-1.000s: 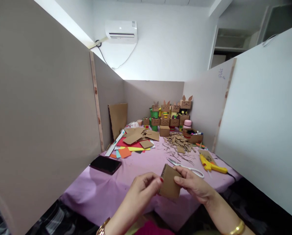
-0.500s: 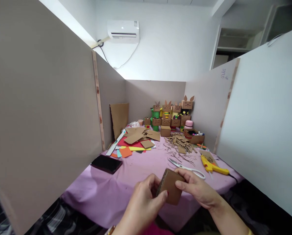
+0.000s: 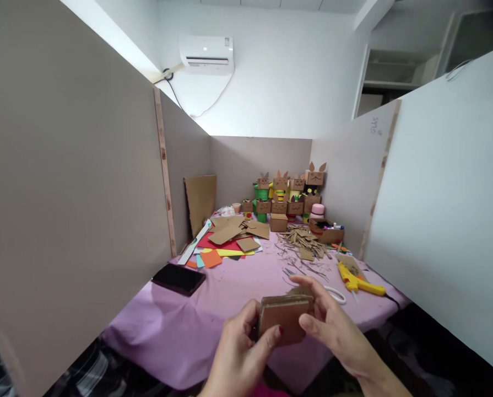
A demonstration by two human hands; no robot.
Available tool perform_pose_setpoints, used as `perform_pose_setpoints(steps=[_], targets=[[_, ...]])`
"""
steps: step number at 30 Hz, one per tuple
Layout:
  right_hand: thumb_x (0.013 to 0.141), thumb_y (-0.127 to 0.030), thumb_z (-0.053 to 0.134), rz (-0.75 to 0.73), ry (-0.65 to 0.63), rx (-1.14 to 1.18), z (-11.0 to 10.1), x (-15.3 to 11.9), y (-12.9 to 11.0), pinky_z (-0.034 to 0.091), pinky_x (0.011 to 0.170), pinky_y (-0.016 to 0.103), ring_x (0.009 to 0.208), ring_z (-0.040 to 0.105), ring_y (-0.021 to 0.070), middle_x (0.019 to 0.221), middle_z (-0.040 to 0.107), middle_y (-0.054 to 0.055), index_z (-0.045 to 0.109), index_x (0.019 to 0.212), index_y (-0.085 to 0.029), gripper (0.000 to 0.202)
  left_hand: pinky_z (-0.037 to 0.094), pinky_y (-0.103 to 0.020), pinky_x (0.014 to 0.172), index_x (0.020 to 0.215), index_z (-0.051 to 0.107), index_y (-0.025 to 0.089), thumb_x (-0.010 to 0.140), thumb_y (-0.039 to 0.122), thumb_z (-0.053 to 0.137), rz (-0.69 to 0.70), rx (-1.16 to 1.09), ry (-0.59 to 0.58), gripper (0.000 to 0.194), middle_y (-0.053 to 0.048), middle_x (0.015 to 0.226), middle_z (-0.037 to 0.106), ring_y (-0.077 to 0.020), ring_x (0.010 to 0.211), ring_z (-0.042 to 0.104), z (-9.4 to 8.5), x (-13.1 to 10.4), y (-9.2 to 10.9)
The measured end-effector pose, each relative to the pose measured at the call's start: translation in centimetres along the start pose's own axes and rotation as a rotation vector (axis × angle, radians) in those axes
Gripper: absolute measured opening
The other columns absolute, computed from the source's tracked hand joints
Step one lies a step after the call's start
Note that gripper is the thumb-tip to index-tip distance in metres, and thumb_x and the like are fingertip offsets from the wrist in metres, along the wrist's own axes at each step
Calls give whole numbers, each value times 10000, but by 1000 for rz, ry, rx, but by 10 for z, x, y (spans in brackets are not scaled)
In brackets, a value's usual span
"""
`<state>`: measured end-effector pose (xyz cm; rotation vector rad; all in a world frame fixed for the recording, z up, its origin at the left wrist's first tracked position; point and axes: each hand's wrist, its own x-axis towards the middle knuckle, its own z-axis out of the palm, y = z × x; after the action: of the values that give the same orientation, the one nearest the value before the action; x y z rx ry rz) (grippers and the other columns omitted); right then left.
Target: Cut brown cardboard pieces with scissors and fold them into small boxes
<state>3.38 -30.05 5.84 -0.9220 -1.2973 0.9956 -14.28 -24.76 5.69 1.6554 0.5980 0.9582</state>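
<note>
A stack of brown cardboard squares [image 3: 285, 318] stands on edge between my hands, above the front of the table. My left hand [image 3: 243, 344] is closed round its left side, thumb across the near face. At the right edge is my right hand [image 3: 328, 322], its thumb by the near face and its fingers reaching behind. A tilted cardboard piece [image 3: 301, 291] shows at the back of the stack, under those fingers. Just beyond, scissors with white handles [image 3: 336, 296] lie on the table, partly hidden by my right hand.
A purple cloth [image 3: 167, 331] covers the table. A phone [image 3: 179, 278] lies left, a yellow glue gun [image 3: 359, 281] right. Farther back are coloured paper [image 3: 210, 258], cardboard sheets [image 3: 226, 234], cardboard scraps [image 3: 302, 238] and several cardboard animal figures [image 3: 280, 193]. Partition panels [image 3: 106, 165] enclose the table.
The cardboard squares have turned so their top edges lie level and several layers show. My right thumb has moved back to the edge, and a piece behind has tilted away.
</note>
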Motion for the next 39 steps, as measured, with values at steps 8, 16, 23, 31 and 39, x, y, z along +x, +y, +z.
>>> perform_pose_setpoints(steps=[8, 16, 23, 31, 39], targets=[[839, -458, 552, 14, 70, -124, 18, -21, 10, 459, 645, 291, 651, 561, 175, 676, 603, 0, 588, 847, -235, 226, 479, -276, 621, 868, 568, 172, 801, 340, 580, 19, -147, -180, 181, -58, 729, 664, -198, 693, 611, 4, -5, 8], [762, -528, 607, -9, -77, -88, 19, -22, 11, 476, 687, 319, 711, 580, 203, 758, 613, 24, 635, 896, -247, 312, 376, -421, 976, 1104, 568, 275, 549, 544, 742, 110, -465, -129, 641, -98, 1204, 617, -295, 1129, 538, 5, -11, 20], [765, -504, 623, 23, -142, 36, 27, -22, 3, 465, 792, 318, 855, 586, 210, 923, 653, 24, 610, 1078, -278, 386, 403, -514, 949, 966, 700, 246, 653, 733, 446, -62, -488, -206, 632, -106, 1290, 578, -360, 1181, 496, 4, -19, 28], [770, -465, 642, 48, -160, 129, 30, -22, 1, 456, 831, 308, 989, 581, 227, 989, 669, 16, 621, 1070, -280, 354, 358, -469, 1011, 867, 725, 264, 741, 679, 390, -77, -377, -66, 548, -56, 1220, 640, -317, 1202, 484, 4, -18, 21], [806, -399, 633, 60, -125, 150, 26, -13, 6, 445, 507, 199, 550, 540, 95, 801, 641, -5, 594, 1073, -226, 320, 486, -454, 867, 1155, 559, 235, 577, 682, 619, -58, -617, -26, 733, -142, 1225, 616, -337, 1078, 580, 7, -5, 7]])
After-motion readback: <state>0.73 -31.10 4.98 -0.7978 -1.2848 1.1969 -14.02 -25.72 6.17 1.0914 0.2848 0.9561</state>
